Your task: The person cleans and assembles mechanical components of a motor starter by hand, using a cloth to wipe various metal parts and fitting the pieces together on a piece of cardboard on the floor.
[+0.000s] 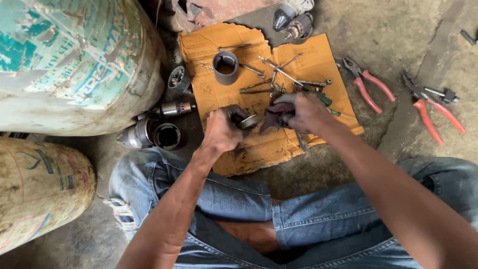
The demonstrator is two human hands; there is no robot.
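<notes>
the person sits cross-legged on the concrete floor [408,35] in torn blue jeans [239,199], and both forearms reach forward from the bottom edge over the knees. the left hand [221,130] is knuckles up, its fingers curled tight around a dark round metal part [245,119] whose pale rim sticks out toward the other hand. the right hand [301,112] comes in from the right with the wrist bent inward, fingers closed on a dark crumpled rag [273,117] that presses against the metal part; how the fingertips sit under the rag cannot be made out. both hands hover just above a greasy sheet of cardboard [308,65] lying on the floor in front of the knees. to the left of the left hand, off the cardboard, lie a grey motor housing [149,135] and a shaft piece [174,108]. past the hands, on the cardboard, are a green-handled screwdriver [318,95], a scatter of long bolts [271,74] and a short grey metal sleeve [225,67] standing on end. to the right on the floor lie two pairs of red-handled pliers [368,83], well apart from the hands. two large worn cylinders [74,65] fill the left side, both cut off by the edge. at the far top a motor part [296,22] is only partly visible.
</notes>
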